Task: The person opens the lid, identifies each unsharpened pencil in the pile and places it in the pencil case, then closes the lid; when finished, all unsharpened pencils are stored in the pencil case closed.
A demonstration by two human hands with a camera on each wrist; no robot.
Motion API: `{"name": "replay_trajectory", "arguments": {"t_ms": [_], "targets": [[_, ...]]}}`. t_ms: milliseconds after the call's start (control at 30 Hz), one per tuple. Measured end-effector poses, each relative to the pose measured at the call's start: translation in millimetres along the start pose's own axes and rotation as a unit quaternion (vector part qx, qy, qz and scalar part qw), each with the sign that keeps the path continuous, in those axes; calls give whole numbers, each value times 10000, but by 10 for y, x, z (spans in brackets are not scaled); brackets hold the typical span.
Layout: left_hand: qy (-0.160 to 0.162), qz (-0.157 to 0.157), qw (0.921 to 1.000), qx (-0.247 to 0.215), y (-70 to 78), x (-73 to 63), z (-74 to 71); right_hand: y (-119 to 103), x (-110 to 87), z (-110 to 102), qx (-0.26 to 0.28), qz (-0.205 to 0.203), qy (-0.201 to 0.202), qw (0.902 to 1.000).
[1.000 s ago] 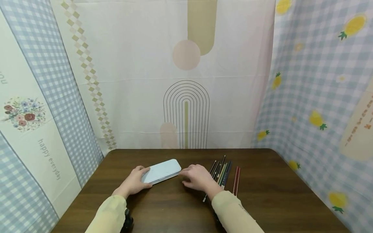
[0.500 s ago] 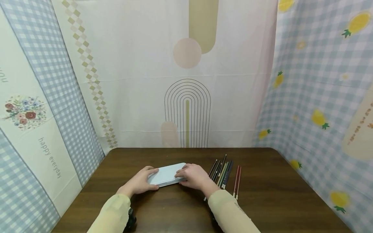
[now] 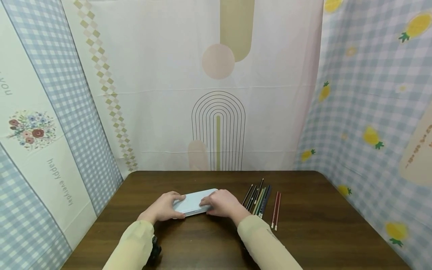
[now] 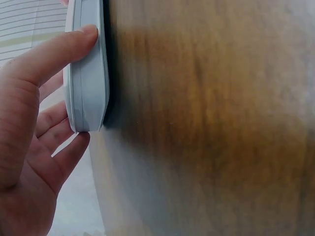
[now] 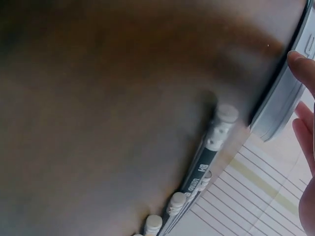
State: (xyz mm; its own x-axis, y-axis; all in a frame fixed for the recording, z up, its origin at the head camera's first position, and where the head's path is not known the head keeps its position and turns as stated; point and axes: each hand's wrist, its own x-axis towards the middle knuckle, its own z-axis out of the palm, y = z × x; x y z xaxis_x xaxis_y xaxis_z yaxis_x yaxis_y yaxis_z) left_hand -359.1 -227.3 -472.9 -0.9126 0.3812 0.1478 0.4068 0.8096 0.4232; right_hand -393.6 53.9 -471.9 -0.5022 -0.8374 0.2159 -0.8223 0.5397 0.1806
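A flat, light blue pencil case [image 3: 191,201] with rounded corners lies closed on the table, held between both hands. My left hand [image 3: 164,207] grips its left end; in the left wrist view the thumb presses the near side of the case [image 4: 89,96] and the fingers reach round the opposite side. At the right end, my right hand [image 3: 223,204] has its fingers over the lid and its thumb low on the front side. The right wrist view shows that thumb [image 5: 301,66] beside a small clasp on the case's side.
Just right of my right hand lie several dark and green pencils [image 3: 257,200] in a loose bundle. Two red pencils [image 3: 276,210] lie further right. The brown wooden table [image 3: 324,232] ends at a patterned cloth backdrop [image 3: 162,123].
The pencil case has moved to the right and slightly nearer, with my left hand on it. My right hand's fingers have come from the case's right corner onto its lid.
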Motion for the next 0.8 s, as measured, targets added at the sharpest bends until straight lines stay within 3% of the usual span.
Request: {"name": "replay_trajectory", "arguments": {"t_ms": [367, 800], "targets": [[-98, 73, 9999, -84, -79, 12, -18, 8, 58, -19, 316, -166, -90, 9993], [-139, 2, 9998, -158, -75, -38, -66, -99, 93, 34, 144, -162, 107, 9997]]}}
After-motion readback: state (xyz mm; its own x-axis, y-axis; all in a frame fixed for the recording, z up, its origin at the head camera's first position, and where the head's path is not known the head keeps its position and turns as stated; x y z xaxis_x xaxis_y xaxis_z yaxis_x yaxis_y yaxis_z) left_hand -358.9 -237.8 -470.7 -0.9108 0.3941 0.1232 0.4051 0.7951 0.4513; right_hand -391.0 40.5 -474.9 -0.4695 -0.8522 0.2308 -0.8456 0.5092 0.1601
